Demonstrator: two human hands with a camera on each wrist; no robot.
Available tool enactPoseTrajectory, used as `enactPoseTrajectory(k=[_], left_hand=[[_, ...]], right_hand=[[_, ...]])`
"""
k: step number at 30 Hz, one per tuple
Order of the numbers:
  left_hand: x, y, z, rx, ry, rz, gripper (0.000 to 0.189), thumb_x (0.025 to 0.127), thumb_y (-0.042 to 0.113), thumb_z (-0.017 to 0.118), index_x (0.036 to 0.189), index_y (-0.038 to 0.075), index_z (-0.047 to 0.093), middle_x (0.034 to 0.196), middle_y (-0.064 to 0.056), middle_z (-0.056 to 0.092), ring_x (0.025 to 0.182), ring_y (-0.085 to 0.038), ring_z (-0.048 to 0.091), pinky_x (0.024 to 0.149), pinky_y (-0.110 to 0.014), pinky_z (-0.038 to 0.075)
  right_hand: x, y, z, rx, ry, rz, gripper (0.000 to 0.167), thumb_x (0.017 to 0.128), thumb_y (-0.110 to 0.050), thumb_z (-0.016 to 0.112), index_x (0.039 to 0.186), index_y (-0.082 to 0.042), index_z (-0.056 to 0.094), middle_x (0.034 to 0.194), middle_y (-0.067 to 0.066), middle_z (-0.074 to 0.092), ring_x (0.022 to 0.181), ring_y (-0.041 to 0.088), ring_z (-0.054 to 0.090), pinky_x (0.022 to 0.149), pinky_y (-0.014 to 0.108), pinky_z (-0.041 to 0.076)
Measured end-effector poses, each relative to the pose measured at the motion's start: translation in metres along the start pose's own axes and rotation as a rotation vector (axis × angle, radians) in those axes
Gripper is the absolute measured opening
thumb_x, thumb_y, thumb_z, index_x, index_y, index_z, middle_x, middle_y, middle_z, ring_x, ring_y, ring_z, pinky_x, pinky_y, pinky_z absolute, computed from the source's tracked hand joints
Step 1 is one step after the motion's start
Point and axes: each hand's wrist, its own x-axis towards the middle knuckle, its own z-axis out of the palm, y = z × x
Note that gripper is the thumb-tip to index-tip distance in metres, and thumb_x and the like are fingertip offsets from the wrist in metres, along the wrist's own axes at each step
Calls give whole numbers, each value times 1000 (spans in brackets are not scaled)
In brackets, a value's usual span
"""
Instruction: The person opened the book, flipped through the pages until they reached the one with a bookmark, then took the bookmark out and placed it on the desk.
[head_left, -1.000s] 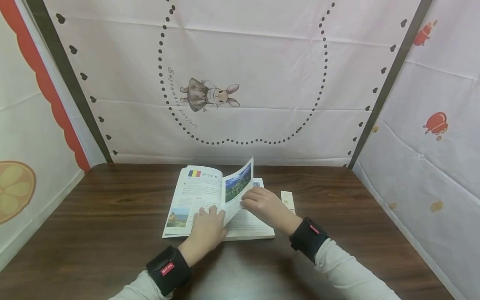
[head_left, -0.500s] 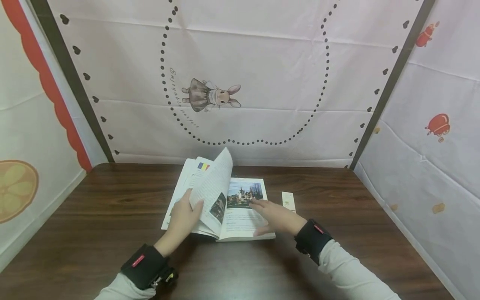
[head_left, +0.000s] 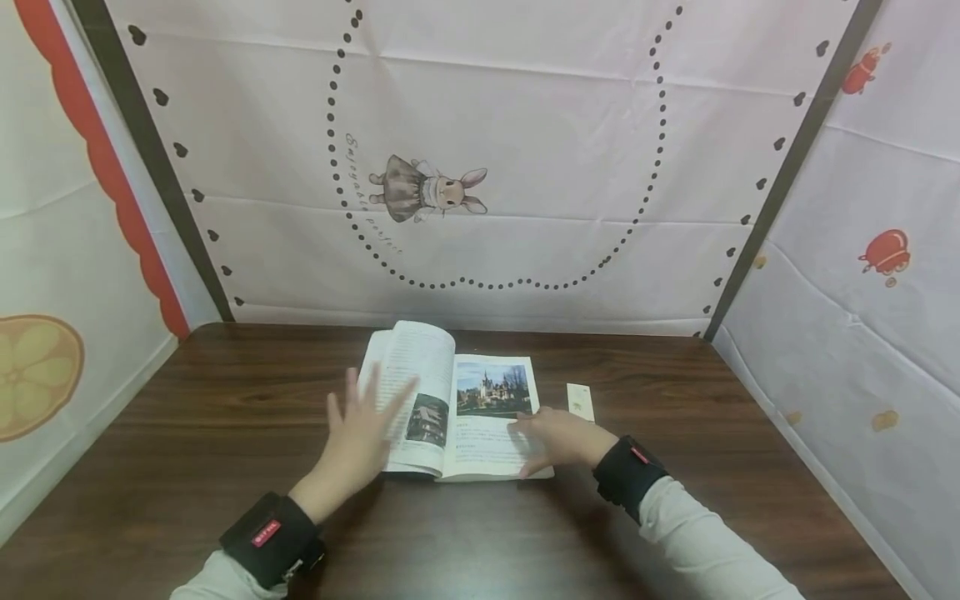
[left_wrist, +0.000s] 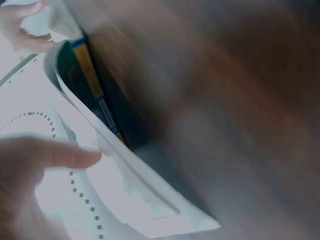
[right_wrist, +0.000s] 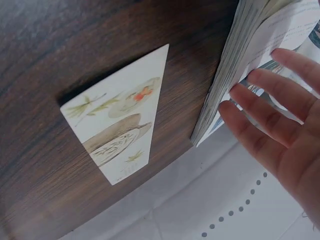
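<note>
An open book (head_left: 486, 446) lies on the dark wooden table, a castle photo on its right page and a smaller dark photo on its left page. My left hand (head_left: 358, 437) is spread over the left page's outer part, its fingers straight and apart. In the left wrist view the thumb (left_wrist: 75, 155) overlaps the raised left pages (left_wrist: 135, 187), whose edges stand up off the cover. My right hand (head_left: 566, 437) rests on the right page near its outer edge. The right wrist view shows its fingers (right_wrist: 265, 132) extended over the page, pinching nothing.
A pale bookmark card (head_left: 580, 402) with printed plants and a bowl lies on the table (head_left: 675, 400) just right of the book. White printed cloth (head_left: 525, 167) hangs behind the table's far edge and along both sides.
A leaf at the right has turned over to the left, and the castle page now shows. My left hand moved left and let the leaf go; my right hand moved slightly right, onto the page.
</note>
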Motion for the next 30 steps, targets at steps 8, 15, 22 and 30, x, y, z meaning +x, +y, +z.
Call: enactPoseTrajectory(k=[8, 15, 22, 30], left_hand=[[-1, 19, 8, 62, -281, 407, 45, 83, -4, 58, 122, 16, 63, 145, -16, 43, 134, -44, 36, 102, -64, 32], [1, 30, 8, 37, -219, 222, 39, 83, -5, 60, 120, 7, 62, 133, -12, 56, 124, -39, 50, 92, -60, 44], [2, 41, 12, 93, -137, 152, 25, 84, 6, 63, 109, 4, 66, 124, -14, 62, 116, -42, 56, 85, -60, 48], [10, 51, 11, 79, -199, 71, 46, 84, 43, 65, 102, 1, 67, 118, -16, 64, 113, -44, 56, 83, -57, 50]], right_hand=[[-4, 2, 1, 13, 7, -62, 59, 80, -43, 70, 128, -9, 59, 123, 12, 64, 97, 24, 63, 83, 35, 52], [-8, -1, -2, -74, 28, -172, 26, 86, -21, 68, 109, -11, 67, 81, 1, 69, 65, 8, 54, 64, 20, 48], [-4, -12, -5, -384, 153, -234, 11, 83, -8, 68, 90, -16, 72, 75, -6, 70, 62, 7, 57, 58, 20, 42], [5, -24, -17, -562, 479, -236, 7, 79, -19, 74, 85, -20, 70, 82, -11, 70, 81, 8, 62, 73, 25, 43]])
